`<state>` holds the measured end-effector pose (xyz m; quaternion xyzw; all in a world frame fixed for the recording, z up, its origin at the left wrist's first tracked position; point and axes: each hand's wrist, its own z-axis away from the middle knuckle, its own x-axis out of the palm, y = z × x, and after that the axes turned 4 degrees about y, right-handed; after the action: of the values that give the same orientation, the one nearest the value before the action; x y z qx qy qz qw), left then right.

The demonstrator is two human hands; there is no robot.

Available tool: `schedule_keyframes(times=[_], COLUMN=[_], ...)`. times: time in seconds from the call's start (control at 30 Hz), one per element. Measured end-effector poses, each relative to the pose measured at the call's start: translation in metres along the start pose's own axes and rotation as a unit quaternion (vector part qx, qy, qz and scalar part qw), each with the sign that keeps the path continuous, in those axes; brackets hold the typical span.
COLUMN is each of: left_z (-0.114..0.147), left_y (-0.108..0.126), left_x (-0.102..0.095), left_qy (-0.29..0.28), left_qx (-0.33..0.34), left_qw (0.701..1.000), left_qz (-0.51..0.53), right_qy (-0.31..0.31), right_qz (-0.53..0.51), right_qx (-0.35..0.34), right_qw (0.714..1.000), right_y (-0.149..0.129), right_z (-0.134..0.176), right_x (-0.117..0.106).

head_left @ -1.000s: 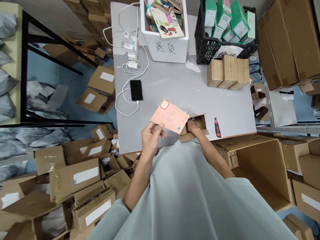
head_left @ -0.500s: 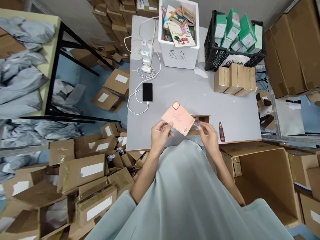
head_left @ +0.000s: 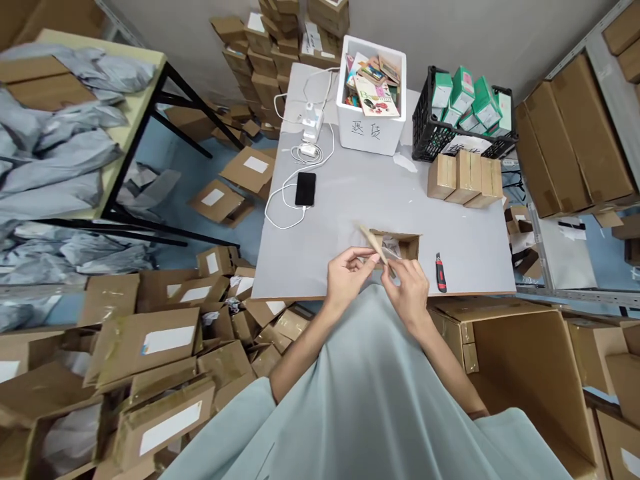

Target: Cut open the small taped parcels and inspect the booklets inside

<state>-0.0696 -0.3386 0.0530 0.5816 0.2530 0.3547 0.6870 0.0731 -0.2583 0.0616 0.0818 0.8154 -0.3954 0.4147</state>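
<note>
Both hands pinch a thin book [head_left: 376, 244], which is turned edge-on so that its covers hardly show. My left hand [head_left: 350, 277] grips it from the left side, thumb on top. At its near right end my right hand [head_left: 407, 288] holds it with curled fingers. Just behind the book an open cardboard box [head_left: 410, 247] rests on the table, with clear plastic wrapping inside. A red and black utility knife [head_left: 441, 273] lies to the right of my right hand.
On the grey table [head_left: 350, 193] a black phone [head_left: 305, 189] lies with its charging cable. A white foam box [head_left: 373, 137] of books, a black crate [head_left: 425, 127] of green boxes and small cartons [head_left: 465, 177] stand behind. Discarded boxes [head_left: 165, 340] cover the floor at left.
The book has turned from showing its pink cover to edge-on. My right hand has left the plastic at the box and now grips the book too. The view has shifted.
</note>
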Motion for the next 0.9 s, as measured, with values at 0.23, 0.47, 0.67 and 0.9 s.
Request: schedule_keyframes(times=[0.23,0.47,0.67,0.9], left_z=[-0.013,0.001,0.003,0.006], left_y=[-0.032,-0.049,-0.04,-0.028], left_x=[-0.026,-0.039,-0.038,-0.038], left_qy=[0.111,-0.024,-0.019,-0.08], left_qx=[0.027,-0.101,-0.118,-0.11], left_qw=[0.991,0.994,0.992,0.991], left_qz=[-0.074,0.038,0.043,0.001], right_qy=[-0.024,-0.028,-0.073,-0.06], right_qz=[-0.277,-0.357,-0.378,-0.4], right_qx=[0.258,0.339,0.343,0.37], right_qw=[0.925,0.87,0.856,0.837], right_y=[0.021,0.015,0.016,0.021], right_z=[-0.002,0.012,0.02,0.026], right_x=[0.004,-0.003,-0.003,-0.003])
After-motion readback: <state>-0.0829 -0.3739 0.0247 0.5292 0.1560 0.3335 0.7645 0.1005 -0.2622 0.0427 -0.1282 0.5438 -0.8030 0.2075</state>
